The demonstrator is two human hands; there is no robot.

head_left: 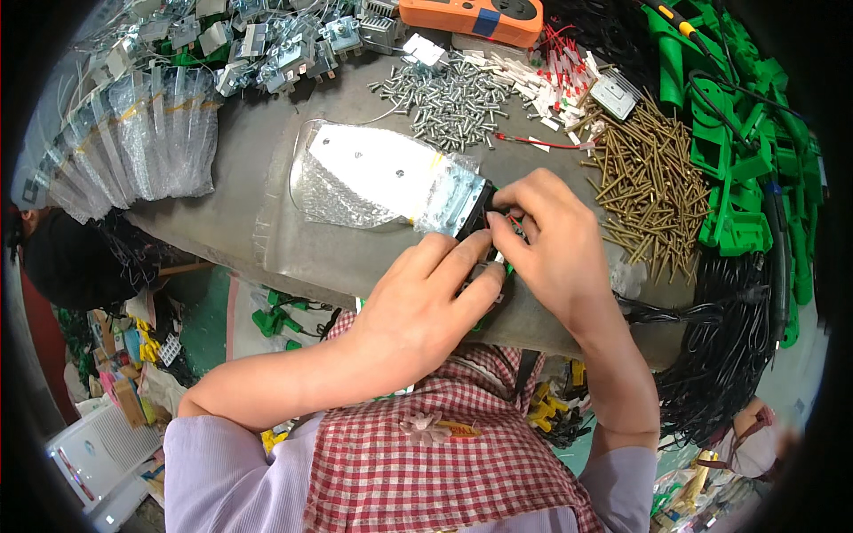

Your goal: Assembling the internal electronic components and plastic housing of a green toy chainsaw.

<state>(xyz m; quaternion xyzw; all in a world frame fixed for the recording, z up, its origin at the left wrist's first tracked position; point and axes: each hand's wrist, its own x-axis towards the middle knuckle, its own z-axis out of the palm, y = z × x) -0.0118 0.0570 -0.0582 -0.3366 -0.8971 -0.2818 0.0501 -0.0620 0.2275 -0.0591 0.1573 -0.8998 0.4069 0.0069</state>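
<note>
A flat, tapered silver metal plate (pixel 364 169) with a few holes lies on the grey worktable (pixel 240 169), clear bubble wrap (pixel 320 204) around its edges. Its right end meets a shiny metal bracket (pixel 450 197) and a black end piece (pixel 477 209). My left hand (pixel 422 298) grips this black end from the near side, fingers bent around it. On the other side my right hand (pixel 560 240) is closed, thumb and fingertips pinching at small wires beside the black piece. Exactly what sits between those fingertips is hidden.
Silver screws (pixel 449 102), long brass-coloured screws (pixel 653 182) and white connectors with red wires (pixel 555 75) lie in heaps. Bubble-wrapped pieces (pixel 147 147) fan out at left. Green plastic housings (pixel 729 160), black cables (pixel 720 346) and an orange meter (pixel 475 18) edge the table.
</note>
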